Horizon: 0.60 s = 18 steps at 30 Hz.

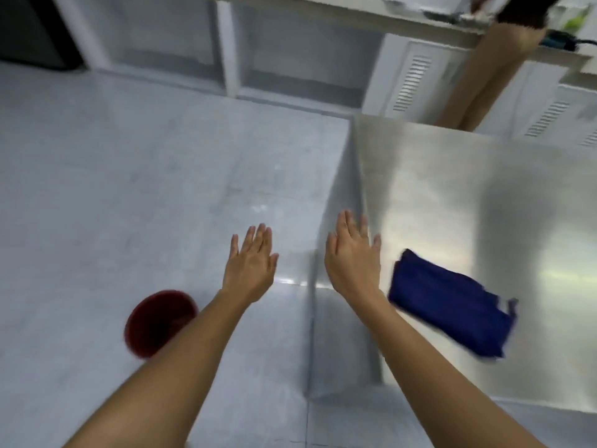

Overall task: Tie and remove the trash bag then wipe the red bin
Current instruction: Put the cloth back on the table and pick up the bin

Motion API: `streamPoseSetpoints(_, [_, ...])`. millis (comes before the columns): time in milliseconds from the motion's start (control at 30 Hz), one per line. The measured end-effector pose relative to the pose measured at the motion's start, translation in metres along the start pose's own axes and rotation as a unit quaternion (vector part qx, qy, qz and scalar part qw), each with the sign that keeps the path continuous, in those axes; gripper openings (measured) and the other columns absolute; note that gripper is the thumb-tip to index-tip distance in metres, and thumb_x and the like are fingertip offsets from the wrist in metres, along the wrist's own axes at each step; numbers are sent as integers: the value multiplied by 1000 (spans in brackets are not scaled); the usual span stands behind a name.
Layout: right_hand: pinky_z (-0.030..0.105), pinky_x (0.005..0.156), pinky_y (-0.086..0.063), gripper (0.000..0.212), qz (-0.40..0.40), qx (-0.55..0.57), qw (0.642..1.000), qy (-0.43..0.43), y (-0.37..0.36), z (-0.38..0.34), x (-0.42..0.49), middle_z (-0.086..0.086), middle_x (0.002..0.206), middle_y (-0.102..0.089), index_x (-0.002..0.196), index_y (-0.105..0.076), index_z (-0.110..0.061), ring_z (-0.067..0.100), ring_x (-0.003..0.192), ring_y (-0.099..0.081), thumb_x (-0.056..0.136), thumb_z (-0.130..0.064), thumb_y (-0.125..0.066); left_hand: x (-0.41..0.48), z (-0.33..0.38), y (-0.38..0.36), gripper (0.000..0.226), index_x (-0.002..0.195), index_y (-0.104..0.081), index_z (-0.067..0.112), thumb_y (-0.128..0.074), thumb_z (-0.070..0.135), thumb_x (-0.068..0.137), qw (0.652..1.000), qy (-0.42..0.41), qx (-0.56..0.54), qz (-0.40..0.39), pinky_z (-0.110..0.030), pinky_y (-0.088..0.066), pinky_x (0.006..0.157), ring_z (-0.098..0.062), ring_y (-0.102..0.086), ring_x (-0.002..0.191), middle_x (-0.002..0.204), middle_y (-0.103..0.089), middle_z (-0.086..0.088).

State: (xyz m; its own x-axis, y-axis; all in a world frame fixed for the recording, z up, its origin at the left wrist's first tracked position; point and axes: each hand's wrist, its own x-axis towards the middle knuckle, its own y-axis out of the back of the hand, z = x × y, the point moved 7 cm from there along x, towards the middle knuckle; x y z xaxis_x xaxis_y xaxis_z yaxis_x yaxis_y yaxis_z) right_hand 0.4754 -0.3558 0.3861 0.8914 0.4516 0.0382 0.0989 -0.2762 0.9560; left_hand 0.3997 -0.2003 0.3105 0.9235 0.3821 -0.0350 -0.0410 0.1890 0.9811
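Note:
The red bin [160,321] stands on the pale floor at the lower left, seen from above; no bag shows in it, and my left forearm covers its right edge. A folded dark blue cloth [452,302] lies on the steel table [484,195] at the right. My left hand [250,263] is stretched out flat over the floor, fingers apart, holding nothing. My right hand [353,257] is also flat and empty, over the table's left edge, just left of the cloth and apart from it. No trash bag is in view.
Another person's bare legs [491,76] stand beyond the table at the upper right, next to white cabinets with vents [410,82]. A white shelf frame [226,46] runs along the back wall. A dark object [32,27] fills the top left corner.

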Motion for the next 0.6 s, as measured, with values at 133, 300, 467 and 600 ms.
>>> streamPoseSetpoints(133, [47, 120, -5, 57, -71, 24, 994, 76, -102, -109, 7, -3, 163, -5, 154, -7, -16, 18, 150, 4, 102, -35, -21, -42, -150, -32, 58, 151, -7, 9, -20, 35, 101, 990, 131, 14, -42, -48, -2, 118, -24, -2, 148, 161, -5, -9])
streamPoseSetpoints(300, [47, 120, -9, 61, -188, -32, 972, 135, -282, -192, 4, 0, 163, -2, 154, -3, -14, 20, 150, 4, 102, -39, -21, -76, -317, -108, 58, 151, -10, 10, -20, 37, 100, 973, 205, 50, -94, -48, -3, 118, -25, -5, 148, 161, -8, -9])
streamPoseSetpoints(467, [49, 118, -17, 63, -220, -62, 963, 143, -449, -236, 22, 2, 163, -5, 154, -4, -13, 23, 150, -2, 100, -38, -27, -76, -442, -212, 59, 151, -7, 9, -20, 37, 100, 965, 200, 118, -124, -48, -6, 118, -26, -6, 148, 161, -8, -10])
streamPoseSetpoints(600, [51, 115, -24, 66, -240, -74, 962, 104, -560, -232, 27, 4, 163, -2, 154, -2, -15, 26, 149, -7, 99, -41, -30, -63, -488, -305, 60, 151, -2, 9, -23, 34, 100, 962, 186, 109, -169, -48, -6, 118, -28, -4, 148, 161, -3, -12])
